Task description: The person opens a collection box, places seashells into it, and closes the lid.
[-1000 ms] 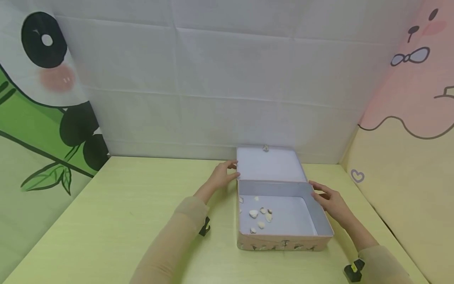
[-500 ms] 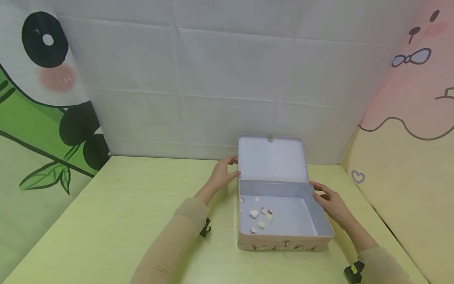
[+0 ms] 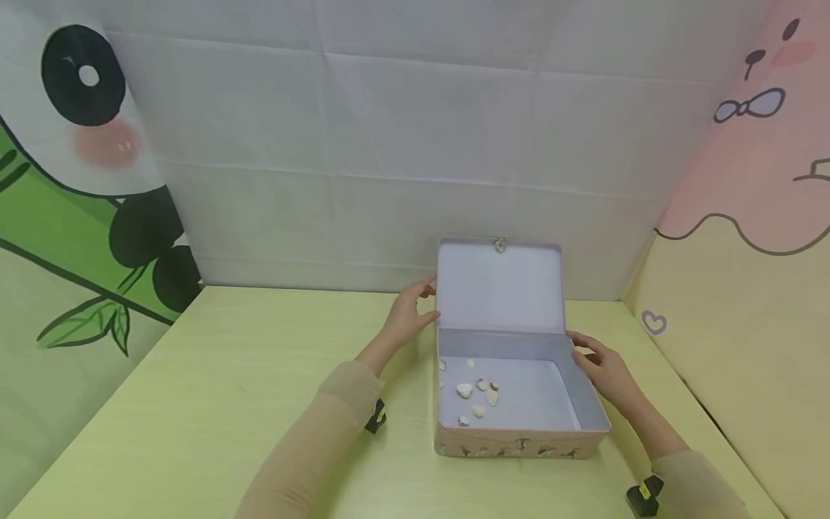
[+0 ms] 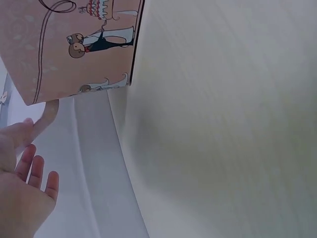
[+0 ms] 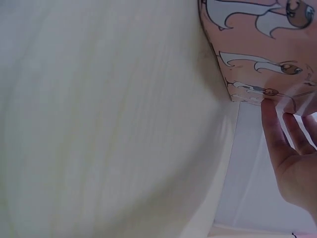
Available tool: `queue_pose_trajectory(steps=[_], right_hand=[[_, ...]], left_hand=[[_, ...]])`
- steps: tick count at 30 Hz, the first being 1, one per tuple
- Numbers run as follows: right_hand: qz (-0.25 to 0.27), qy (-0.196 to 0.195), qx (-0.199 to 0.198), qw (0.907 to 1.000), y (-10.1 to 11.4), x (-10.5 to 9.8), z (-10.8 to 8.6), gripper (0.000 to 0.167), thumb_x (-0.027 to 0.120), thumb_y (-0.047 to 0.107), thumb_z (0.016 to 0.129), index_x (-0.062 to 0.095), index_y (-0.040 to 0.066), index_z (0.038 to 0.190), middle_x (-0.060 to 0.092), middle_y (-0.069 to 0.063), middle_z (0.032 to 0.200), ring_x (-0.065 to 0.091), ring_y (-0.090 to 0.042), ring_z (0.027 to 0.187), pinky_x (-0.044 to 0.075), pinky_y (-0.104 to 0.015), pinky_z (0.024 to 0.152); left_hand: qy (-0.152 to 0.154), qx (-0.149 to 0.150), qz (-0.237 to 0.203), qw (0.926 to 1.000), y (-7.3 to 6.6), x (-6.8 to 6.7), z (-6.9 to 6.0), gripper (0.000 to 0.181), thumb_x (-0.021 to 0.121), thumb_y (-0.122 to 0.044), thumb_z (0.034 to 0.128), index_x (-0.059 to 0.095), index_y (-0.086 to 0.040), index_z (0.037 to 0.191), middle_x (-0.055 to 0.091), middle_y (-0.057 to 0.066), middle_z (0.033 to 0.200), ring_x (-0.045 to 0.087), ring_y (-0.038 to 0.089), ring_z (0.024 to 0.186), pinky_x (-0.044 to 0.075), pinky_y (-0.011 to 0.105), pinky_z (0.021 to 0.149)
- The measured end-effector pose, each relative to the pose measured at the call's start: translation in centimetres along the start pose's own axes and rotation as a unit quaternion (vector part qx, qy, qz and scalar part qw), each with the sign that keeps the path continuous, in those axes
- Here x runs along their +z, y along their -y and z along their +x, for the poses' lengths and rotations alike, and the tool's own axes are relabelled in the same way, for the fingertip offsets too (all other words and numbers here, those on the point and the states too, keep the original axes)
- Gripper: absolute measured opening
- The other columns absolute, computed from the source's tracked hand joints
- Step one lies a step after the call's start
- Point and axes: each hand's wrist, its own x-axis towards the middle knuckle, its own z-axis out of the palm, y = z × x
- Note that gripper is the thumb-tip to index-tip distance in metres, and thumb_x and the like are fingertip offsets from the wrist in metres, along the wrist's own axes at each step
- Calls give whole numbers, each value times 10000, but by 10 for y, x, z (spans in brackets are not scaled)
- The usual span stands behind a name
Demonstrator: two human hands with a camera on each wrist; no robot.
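Note:
A pink tin box (image 3: 480,443) with printed figures stands on the table, its hinged lid (image 3: 502,288) raised nearly upright. Several small pale seashells (image 3: 464,391) lie inside, mostly toward the left. At the lid's left edge is my left hand (image 3: 403,317), thumb near the hinge corner and fingertips partly hidden behind the lid. In the left wrist view a finger (image 4: 47,116) reaches behind the tin's corner. My right hand (image 3: 606,367) touches the tin's right side near the back corner, its fingers (image 5: 273,129) extended against the wall in the right wrist view.
The pale yellow table (image 3: 259,382) extends far to the left of the tin. A white cloth backdrop (image 3: 363,216) rises behind the lid. On the right stands a printed panel (image 3: 733,310), and a panda-print panel (image 3: 84,252) is on the left.
The lid has swung up from leaning far back to nearly upright, with my left fingers rising slightly alongside. My right hand, the tin's base and the shells have stayed in place.

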Motion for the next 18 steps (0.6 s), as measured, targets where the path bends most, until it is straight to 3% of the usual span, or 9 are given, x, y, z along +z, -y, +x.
queue_pose_trajectory(steps=[9, 18], right_hand=[[-9, -68, 61, 10000, 3, 1, 4, 454, 485, 210, 990, 420, 29, 1402, 487, -270, 1312, 619, -266, 954, 510, -231, 670], [-39, -221, 140, 9996, 2, 4, 12, 447, 480, 220, 992, 434, 40, 1398, 494, -259, 1318, 611, -337, 1002, 506, -227, 678]], left_hand=[[-59, 154, -14, 9999, -13, -2, -2, 743, 707, -83, 828, 319, -99, 1462, 565, 129, 1183, 539, 280, 1101, 455, 421, 939], [-100, 119, -136, 9998, -25, -5, -3, 761, 669, -104, 865, 244, -135, 1495, 529, 132, 1189, 535, 272, 1084, 463, 444, 921]])
